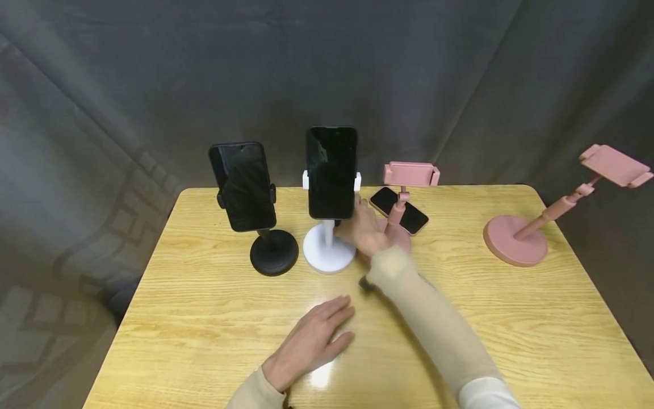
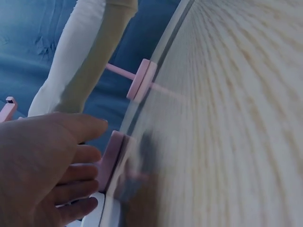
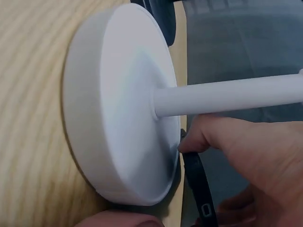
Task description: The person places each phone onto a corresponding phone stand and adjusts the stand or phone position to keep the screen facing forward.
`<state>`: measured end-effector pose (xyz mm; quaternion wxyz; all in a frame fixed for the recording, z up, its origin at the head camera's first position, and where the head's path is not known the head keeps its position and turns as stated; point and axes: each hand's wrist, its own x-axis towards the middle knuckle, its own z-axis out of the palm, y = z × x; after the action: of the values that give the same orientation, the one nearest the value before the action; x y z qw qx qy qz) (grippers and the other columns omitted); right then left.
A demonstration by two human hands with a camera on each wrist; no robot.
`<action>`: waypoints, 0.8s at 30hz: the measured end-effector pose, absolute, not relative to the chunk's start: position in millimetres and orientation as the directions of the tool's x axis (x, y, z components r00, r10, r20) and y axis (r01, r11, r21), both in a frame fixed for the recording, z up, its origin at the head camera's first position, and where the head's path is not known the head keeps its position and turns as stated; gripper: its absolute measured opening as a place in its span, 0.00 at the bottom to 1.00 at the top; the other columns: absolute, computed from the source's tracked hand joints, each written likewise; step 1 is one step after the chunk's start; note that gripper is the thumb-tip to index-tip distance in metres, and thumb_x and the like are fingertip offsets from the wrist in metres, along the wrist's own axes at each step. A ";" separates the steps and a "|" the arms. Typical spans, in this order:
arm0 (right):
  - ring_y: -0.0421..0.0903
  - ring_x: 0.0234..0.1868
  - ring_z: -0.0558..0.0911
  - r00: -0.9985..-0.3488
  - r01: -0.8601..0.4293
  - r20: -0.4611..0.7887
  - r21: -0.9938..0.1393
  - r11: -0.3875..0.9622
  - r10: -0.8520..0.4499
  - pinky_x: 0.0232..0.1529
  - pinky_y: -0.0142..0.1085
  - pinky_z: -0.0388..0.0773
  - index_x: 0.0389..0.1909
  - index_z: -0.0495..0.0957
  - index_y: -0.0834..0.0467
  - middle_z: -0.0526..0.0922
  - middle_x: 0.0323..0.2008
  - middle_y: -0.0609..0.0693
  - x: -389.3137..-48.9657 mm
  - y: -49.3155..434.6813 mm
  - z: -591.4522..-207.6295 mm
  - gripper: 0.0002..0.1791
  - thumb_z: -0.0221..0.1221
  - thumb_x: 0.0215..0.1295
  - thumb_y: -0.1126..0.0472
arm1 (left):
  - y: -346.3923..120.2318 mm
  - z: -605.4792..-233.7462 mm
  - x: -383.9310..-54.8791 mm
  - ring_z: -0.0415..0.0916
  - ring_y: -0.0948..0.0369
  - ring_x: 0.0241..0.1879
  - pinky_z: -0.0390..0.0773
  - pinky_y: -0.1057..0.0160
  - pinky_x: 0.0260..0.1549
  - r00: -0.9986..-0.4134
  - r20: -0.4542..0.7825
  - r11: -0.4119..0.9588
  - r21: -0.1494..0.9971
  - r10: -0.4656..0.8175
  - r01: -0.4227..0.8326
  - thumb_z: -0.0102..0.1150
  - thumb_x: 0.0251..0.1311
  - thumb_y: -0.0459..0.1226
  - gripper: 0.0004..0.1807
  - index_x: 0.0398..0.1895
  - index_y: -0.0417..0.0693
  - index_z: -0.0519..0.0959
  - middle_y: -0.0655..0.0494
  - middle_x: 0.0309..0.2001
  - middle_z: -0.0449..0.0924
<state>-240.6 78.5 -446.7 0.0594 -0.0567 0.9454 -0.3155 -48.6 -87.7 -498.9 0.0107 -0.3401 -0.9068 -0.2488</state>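
My right hand (image 1: 364,227) reaches behind the white phone stand (image 1: 329,255), which carries an upright black phone (image 1: 332,173). In the right wrist view, its thumb and fingers pinch a thin black object (image 3: 199,187) with a small rounded outline on its edge, beyond the white base. I cannot tell what kind of object it is. Lower on the tabletop, my left hand (image 1: 318,338) lies with extended fingers and nothing in it. Close beside the right wrist stands a pink phone stand (image 1: 411,174) with a vacant holder, and another phone (image 1: 416,220) lies flat behind its post.
To the left stands a black phone stand (image 1: 274,255) holding a tilted phone (image 1: 244,187). A second pink stand (image 1: 516,241) is near the right edge of the wooden table (image 1: 204,341), its holder leaning outward. Dark curtains (image 1: 327,68) hang behind.
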 end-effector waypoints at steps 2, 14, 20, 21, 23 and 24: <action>0.63 0.53 0.79 -0.989 -0.077 -0.064 -0.549 0.833 -0.134 0.55 0.53 0.81 0.67 0.64 0.66 0.75 0.57 0.66 -241.3 79.0 -448.3 0.44 0.70 0.55 0.49 | -87.1 -497.8 -48.5 0.72 0.55 0.70 0.73 0.56 0.70 -0.759 0.218 0.631 0.442 0.614 0.638 0.59 0.73 0.48 0.25 0.66 0.45 0.79 0.49 0.71 0.74; 0.62 0.44 0.79 -0.968 -0.242 0.137 -0.287 0.927 -0.210 0.40 0.52 0.83 0.54 0.71 0.73 0.75 0.43 0.65 -218.3 78.2 -453.8 0.39 0.72 0.51 0.50 | -81.3 -496.9 -47.4 0.75 0.55 0.67 0.74 0.57 0.68 -0.728 0.271 0.594 0.436 0.630 0.676 0.62 0.71 0.46 0.24 0.64 0.45 0.80 0.49 0.68 0.77; 0.62 0.36 0.80 -0.932 -0.299 0.268 -0.191 0.935 -0.244 0.36 0.51 0.82 0.49 0.72 0.75 0.76 0.37 0.65 -199.9 78.3 -455.6 0.34 0.72 0.48 0.54 | -81.2 -496.6 -45.5 0.75 0.55 0.67 0.74 0.58 0.69 -0.718 0.286 0.594 0.415 0.634 0.689 0.63 0.70 0.46 0.24 0.64 0.45 0.80 0.49 0.68 0.77; 0.61 0.34 0.80 -0.927 -0.306 0.276 -0.170 0.937 -0.253 0.35 0.51 0.82 0.48 0.73 0.75 0.75 0.37 0.65 -196.6 78.4 -455.6 0.34 0.72 0.48 0.55 | -81.2 -496.4 -45.2 0.75 0.55 0.67 0.74 0.58 0.69 -0.720 0.285 0.594 0.417 0.633 0.688 0.63 0.70 0.46 0.24 0.64 0.45 0.80 0.49 0.68 0.77; 0.59 0.33 0.79 -0.923 -0.314 0.275 -0.136 0.939 -0.269 0.32 0.49 0.83 0.47 0.72 0.75 0.75 0.36 0.64 -189.8 79.4 -454.7 0.33 0.72 0.48 0.54 | -81.2 -495.7 -44.5 0.75 0.56 0.67 0.74 0.58 0.69 -0.722 0.286 0.594 0.420 0.630 0.686 0.63 0.70 0.46 0.24 0.64 0.45 0.80 0.49 0.68 0.77; 0.59 0.33 0.79 -0.921 -0.319 0.273 -0.120 0.940 -0.278 0.33 0.48 0.83 0.47 0.72 0.75 0.75 0.36 0.64 -186.3 80.2 -454.2 0.34 0.72 0.49 0.54 | -81.1 -495.5 -44.3 0.75 0.56 0.67 0.74 0.58 0.69 -0.722 0.288 0.594 0.421 0.629 0.686 0.63 0.70 0.46 0.24 0.64 0.45 0.80 0.49 0.68 0.77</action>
<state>-186.3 80.2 -454.2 -0.1269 -0.1527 0.9767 -0.0811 -44.3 -81.1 -495.5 0.0543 -0.3689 -0.8911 -0.2585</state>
